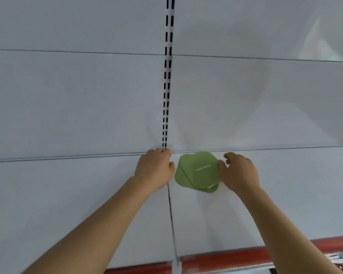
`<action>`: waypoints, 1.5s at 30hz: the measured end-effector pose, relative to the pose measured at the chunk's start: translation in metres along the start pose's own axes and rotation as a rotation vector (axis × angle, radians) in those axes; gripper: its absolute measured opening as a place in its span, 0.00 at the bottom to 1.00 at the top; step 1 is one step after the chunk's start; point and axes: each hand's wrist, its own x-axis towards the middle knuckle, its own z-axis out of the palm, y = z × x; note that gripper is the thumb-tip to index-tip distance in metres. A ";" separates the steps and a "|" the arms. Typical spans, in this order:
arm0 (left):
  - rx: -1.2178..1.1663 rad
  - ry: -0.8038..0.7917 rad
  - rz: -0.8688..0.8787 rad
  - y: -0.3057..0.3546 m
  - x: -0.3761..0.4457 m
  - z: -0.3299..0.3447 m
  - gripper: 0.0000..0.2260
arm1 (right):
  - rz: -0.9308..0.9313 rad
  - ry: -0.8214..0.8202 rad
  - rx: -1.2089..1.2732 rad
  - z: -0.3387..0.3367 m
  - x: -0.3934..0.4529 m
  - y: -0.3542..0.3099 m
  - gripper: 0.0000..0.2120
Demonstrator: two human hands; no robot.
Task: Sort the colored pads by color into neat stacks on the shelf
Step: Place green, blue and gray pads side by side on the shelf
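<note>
- Toward the back of the white shelf (265, 194), against its rear panel, both hands work around one small pile.
- Left hand (153, 168) rests loosely curled and empty on the shelf, just left of the pile, thumb pointing at its near-left edge, apparently not touching it.
- Green pads (198, 171) lie between the hands: two or more, fanned out of line, the top one rotated against the one beneath, printed side up.
- Right hand (240, 172) hovers at the pile's right edge, fingers spread, thumb touching or nearly touching the top pad; it clamps nothing.
- Being nearer, the right hand seems best placed to square the top pad leftward against the left hand.
</note>
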 end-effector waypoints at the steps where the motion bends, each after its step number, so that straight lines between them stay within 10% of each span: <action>1: 0.033 0.013 0.011 -0.002 -0.003 0.001 0.14 | -0.026 0.017 -0.033 -0.002 0.000 -0.001 0.21; 12: 0.224 0.144 -0.042 -0.068 -0.075 -0.019 0.26 | -0.520 0.065 -0.155 0.026 -0.066 -0.088 0.24; 31: 0.294 0.203 -0.379 -0.344 -0.368 -0.120 0.32 | -0.841 -0.135 -0.184 0.133 -0.328 -0.365 0.35; 45: 0.266 0.249 -0.564 -0.527 -0.362 -0.161 0.32 | -0.983 -0.153 -0.072 0.222 -0.312 -0.556 0.36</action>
